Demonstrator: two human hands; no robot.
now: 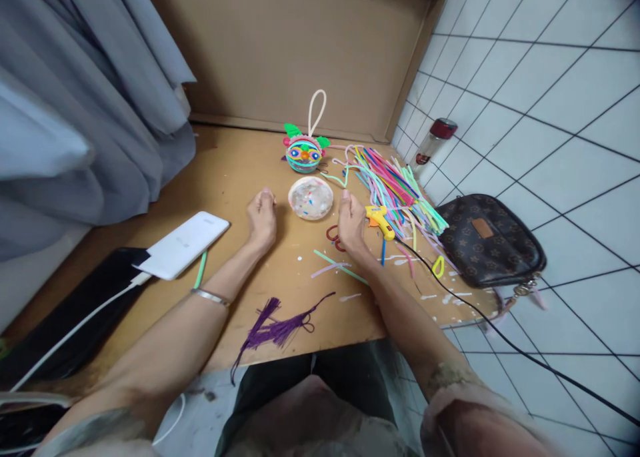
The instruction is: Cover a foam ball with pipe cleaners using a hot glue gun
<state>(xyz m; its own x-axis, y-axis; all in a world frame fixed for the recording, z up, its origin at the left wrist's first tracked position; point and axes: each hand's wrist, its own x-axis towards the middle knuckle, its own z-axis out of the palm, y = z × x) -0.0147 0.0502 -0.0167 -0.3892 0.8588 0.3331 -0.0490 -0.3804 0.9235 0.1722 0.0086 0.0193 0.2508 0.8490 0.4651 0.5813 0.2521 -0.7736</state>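
My left hand rests on the table as a closed fist, thumb uppermost, with nothing showing in it. My right hand is likewise curled into a fist, thumb up. Between the two, touching neither, sits a shallow whitish bowl with small coloured specks inside. Dark red scissor-like handles lie partly behind my right hand. Just right of that hand is a yellow glue gun with a black cord. Behind the bowl stands a colourful animal-faced ornament with green ears and a white loop.
A pile of coloured pipe cleaners lies at the right, near a brown patterned bag and a red-capped jar. Purple tassels lie near the front edge. At left are a white power bank with a cable and a grey curtain.
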